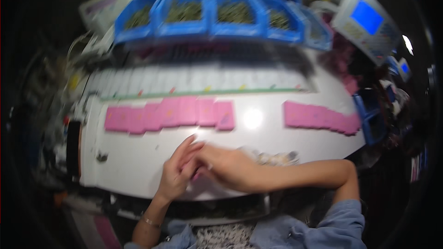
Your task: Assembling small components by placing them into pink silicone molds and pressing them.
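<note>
Near the front edge of the white worktop [134,161], toward its middle: two hands, brought together and blurred. Left hand [175,175]: fingers raised, partly bent. Right hand [226,161]: laid across from the right, fingers overlapping the left's. Pink item [199,173]: one, showing only in part between them; which hand grips it cannot be told.

Open room: a bare strip between the hands and the left pink row; a bare gap, with a bright reflection, between the two rows. The right row reaches close to the worktop's right edge.

Count:
- Left row of pink pieces [187,111], overlapping: about seven.
- Right row of pink pieces [318,117], closely overlapped: too blurred to count.
- Blue bins [182,28], front row beyond the worktop: five, at least four holding greenish small parts.
- Devices with blue screens [368,17], right: two.
- Small dark item [102,157], left: one.
</note>
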{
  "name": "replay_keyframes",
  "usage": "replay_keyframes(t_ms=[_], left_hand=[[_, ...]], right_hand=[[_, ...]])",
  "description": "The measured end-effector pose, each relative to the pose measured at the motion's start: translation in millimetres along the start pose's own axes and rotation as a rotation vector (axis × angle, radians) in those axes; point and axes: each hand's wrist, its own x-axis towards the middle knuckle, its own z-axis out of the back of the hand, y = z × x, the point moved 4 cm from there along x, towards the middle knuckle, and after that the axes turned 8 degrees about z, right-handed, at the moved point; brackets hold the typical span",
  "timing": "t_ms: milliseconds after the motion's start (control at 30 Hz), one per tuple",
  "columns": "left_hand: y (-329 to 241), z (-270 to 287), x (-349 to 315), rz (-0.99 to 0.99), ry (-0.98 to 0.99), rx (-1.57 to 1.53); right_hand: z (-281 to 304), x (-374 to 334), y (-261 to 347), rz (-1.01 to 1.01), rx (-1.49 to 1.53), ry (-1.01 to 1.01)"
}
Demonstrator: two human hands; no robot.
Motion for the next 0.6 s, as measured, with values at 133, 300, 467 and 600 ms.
replay_keyframes(t_ms=[133,300,467,600], left_hand=[[-5,-8,-1,-0.010,-0.163,-0.127],[-8,-6,-17,-0.364,-0.434,0.262],[-3,-5,-27,-0.421,-0.383,0.675],[-1,-1,-24,-0.312,-0.357,0.528]], right_hand=[[12,20,-2,-0.136,-0.016,-0.053],[9,45,-30,-0.401,0.076,-0.062],[12,21,-29,-0.352,0.082,-0.150],[27,-37,5,-0.185,-0.458,0.129]])
